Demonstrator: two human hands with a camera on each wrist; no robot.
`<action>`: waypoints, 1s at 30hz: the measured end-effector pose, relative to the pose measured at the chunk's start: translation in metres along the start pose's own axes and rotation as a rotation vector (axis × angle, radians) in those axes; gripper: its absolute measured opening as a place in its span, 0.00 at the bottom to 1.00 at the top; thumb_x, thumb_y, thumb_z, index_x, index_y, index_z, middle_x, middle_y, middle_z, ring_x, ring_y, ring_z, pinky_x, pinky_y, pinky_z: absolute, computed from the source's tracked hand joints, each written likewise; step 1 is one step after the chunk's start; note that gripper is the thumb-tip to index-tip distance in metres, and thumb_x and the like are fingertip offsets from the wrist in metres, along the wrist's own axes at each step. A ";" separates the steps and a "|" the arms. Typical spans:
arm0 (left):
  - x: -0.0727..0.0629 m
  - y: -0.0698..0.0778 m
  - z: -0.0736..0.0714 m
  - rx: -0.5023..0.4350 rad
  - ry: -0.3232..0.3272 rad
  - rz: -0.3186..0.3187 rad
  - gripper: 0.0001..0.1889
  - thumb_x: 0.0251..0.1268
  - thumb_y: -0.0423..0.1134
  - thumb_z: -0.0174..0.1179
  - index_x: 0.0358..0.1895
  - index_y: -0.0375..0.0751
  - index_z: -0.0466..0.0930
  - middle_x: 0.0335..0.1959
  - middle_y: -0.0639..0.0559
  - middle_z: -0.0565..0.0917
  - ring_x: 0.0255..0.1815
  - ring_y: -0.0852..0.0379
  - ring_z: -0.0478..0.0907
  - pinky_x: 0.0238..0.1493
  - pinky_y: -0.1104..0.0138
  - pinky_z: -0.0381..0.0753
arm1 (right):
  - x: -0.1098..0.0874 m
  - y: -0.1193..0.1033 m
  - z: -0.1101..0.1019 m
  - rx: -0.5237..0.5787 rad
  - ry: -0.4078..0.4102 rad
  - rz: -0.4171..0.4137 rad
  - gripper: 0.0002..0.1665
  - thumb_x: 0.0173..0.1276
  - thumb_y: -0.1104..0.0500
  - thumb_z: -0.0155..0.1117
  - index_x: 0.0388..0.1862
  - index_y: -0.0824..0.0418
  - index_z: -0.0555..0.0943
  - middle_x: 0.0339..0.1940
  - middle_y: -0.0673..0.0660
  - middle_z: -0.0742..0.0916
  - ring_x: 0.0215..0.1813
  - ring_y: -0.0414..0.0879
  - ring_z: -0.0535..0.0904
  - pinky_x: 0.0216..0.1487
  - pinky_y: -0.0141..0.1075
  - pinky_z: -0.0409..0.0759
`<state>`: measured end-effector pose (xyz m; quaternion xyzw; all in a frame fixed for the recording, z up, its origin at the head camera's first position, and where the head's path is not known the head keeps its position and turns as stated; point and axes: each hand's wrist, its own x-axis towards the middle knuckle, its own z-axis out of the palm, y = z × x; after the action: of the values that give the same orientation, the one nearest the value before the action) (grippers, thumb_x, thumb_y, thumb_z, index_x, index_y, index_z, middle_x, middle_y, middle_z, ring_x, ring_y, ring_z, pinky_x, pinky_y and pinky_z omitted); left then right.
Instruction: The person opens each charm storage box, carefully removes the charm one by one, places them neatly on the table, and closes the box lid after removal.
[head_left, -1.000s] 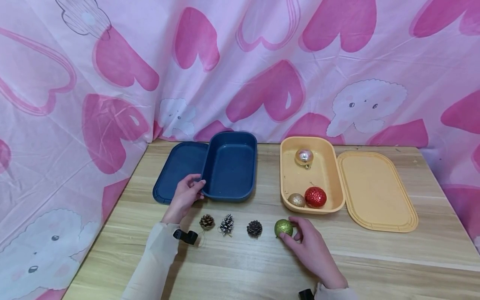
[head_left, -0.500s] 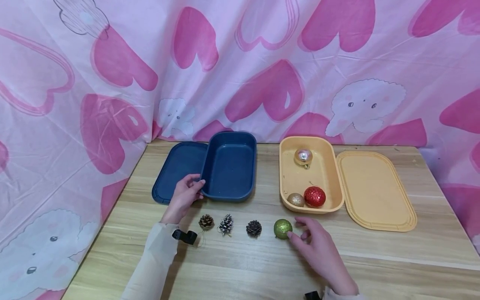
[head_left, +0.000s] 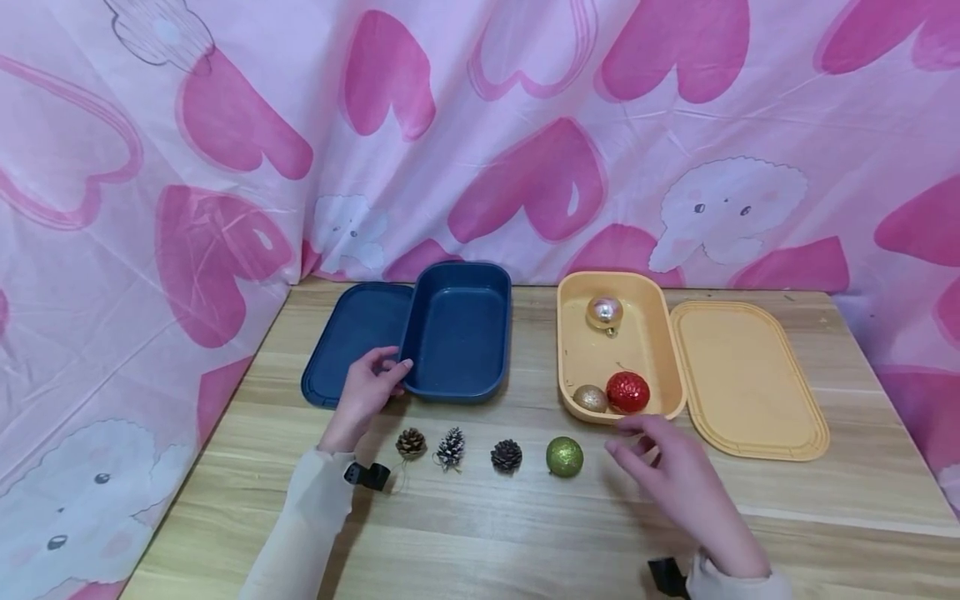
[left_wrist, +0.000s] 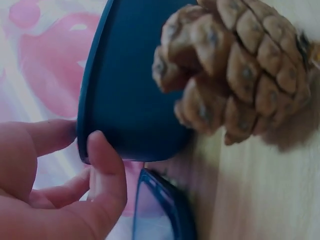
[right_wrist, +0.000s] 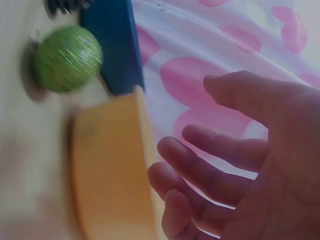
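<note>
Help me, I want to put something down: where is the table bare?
Bare: the table on the near side of the pinecones and green ball, between both sleeves; also the strip between the blue box and yellow box. Crowded: where the left hand holds the blue box beside its lid.

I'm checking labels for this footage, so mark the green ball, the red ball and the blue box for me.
Green ball (head_left: 565, 457): head view, middle of its glittery surface.
Red ball (head_left: 627, 392): head view, middle of its shiny surface.
Blue box (head_left: 462, 337): head view, bare floor inside.
</note>
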<state>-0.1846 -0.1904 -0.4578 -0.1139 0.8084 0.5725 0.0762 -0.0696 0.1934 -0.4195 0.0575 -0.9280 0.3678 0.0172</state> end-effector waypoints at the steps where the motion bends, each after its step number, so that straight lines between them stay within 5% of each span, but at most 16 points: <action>1: -0.001 0.002 0.000 0.038 0.000 0.014 0.27 0.66 0.42 0.61 0.66 0.36 0.69 0.44 0.44 0.77 0.26 0.56 0.81 0.34 0.68 0.82 | 0.002 0.001 -0.006 -0.017 0.003 -0.016 0.15 0.63 0.53 0.69 0.45 0.59 0.82 0.31 0.49 0.84 0.30 0.36 0.76 0.28 0.29 0.76; 7: -0.008 0.010 -0.001 0.293 0.011 0.115 0.35 0.61 0.50 0.65 0.69 0.41 0.66 0.62 0.41 0.72 0.48 0.48 0.79 0.42 0.64 0.78 | 0.021 0.007 -0.040 -0.110 0.021 -0.116 0.14 0.63 0.58 0.69 0.47 0.61 0.82 0.38 0.54 0.86 0.32 0.35 0.76 0.27 0.29 0.75; 11: -0.011 0.013 0.000 0.363 -0.011 0.192 0.38 0.58 0.50 0.67 0.70 0.39 0.64 0.67 0.40 0.66 0.59 0.42 0.74 0.52 0.53 0.79 | 0.039 0.011 -0.060 -0.053 -0.060 -0.131 0.13 0.66 0.62 0.65 0.49 0.58 0.81 0.43 0.55 0.86 0.36 0.33 0.76 0.32 0.29 0.78; 18: -0.014 0.012 0.007 0.471 -0.061 0.354 0.47 0.54 0.52 0.70 0.72 0.32 0.58 0.75 0.37 0.55 0.74 0.38 0.56 0.70 0.44 0.63 | 0.078 0.015 -0.078 -0.042 -0.151 -0.171 0.12 0.67 0.64 0.63 0.50 0.58 0.81 0.46 0.55 0.85 0.43 0.36 0.78 0.40 0.29 0.80; 24: -0.014 0.010 0.015 0.536 -0.056 0.353 0.53 0.50 0.56 0.71 0.73 0.31 0.54 0.76 0.36 0.51 0.76 0.37 0.52 0.71 0.45 0.61 | 0.114 0.024 -0.077 -0.153 -0.219 -0.223 0.15 0.66 0.66 0.61 0.51 0.65 0.79 0.49 0.63 0.83 0.49 0.59 0.79 0.45 0.49 0.80; 30: -0.013 0.009 0.016 0.539 -0.040 0.333 0.55 0.49 0.57 0.72 0.73 0.28 0.54 0.76 0.36 0.53 0.76 0.39 0.52 0.72 0.46 0.61 | 0.148 0.028 -0.064 -0.308 -0.313 -0.235 0.20 0.64 0.68 0.60 0.56 0.66 0.76 0.57 0.66 0.78 0.57 0.63 0.76 0.59 0.59 0.74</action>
<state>-0.1749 -0.1711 -0.4518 0.0557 0.9368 0.3444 0.0244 -0.2208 0.2436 -0.3806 0.2178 -0.9514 0.2039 -0.0757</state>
